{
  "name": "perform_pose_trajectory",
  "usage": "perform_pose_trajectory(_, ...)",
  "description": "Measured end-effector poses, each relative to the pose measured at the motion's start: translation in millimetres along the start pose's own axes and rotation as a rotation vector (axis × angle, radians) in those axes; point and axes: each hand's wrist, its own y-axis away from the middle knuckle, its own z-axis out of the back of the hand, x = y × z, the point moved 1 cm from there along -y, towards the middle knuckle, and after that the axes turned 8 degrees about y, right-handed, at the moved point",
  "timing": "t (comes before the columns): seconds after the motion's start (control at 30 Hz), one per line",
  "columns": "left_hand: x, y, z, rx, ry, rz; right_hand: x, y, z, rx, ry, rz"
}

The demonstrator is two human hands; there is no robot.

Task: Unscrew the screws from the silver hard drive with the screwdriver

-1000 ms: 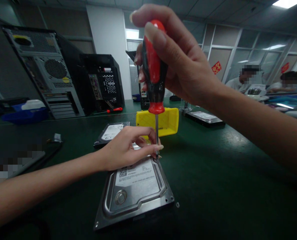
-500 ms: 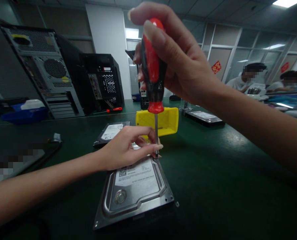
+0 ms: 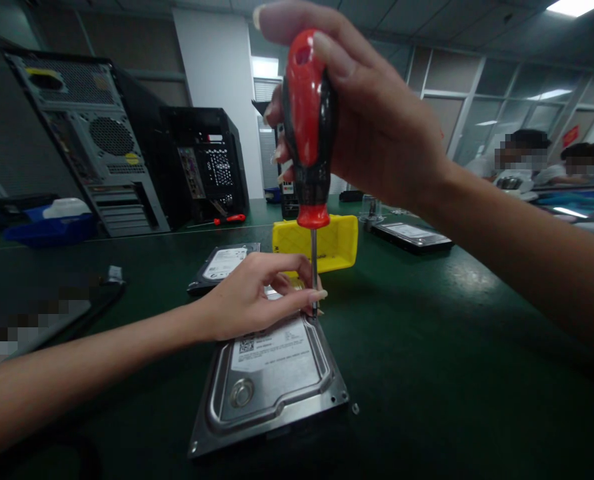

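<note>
A silver hard drive [image 3: 277,373] with a white label lies flat on the green table [image 3: 451,373] in front of me. My right hand [image 3: 371,100] grips the red and black handle of a screwdriver [image 3: 309,127], which stands upright with its tip on the drive's right edge. Thumb and fingers of my left hand [image 3: 261,293] pinch the screwdriver's shaft just above the tip. That hand rests over the far part of the drive and hides it. Any screw under the tip is hidden.
Behind the drive stand a yellow bin [image 3: 339,243] and a second hard drive [image 3: 221,263]. Another drive [image 3: 411,235] lies at right. Computer cases [image 3: 141,133] stand at back left, near a small red screwdriver [image 3: 231,219] and a blue tray [image 3: 51,230]. People [image 3: 521,157] sit at far right.
My right hand has turned on the screwdriver's handle, its thumb shifting to the right, and the handle has rotated. My left hand and the hard drive stay in place.
</note>
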Motion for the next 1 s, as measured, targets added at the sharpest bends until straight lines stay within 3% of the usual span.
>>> perform_pose_trajectory(0.6,2.3,0.3,-1.8,-0.017,-0.019,-0.063,5.2,2.2,-2.3,-0.086,0.182,-0.006)
perform_pose_trajectory(0.9,-0.6,0.2,-2.9,-0.018,-0.003,-0.094,3.8,0.0,-1.4,-0.119,0.105,0.072)
perform_pose_trajectory(1.0,-1.9,-0.1,-2.9,-0.008,0.002,-0.089,6.4,-1.1,-1.2,-0.126,0.104,0.015)
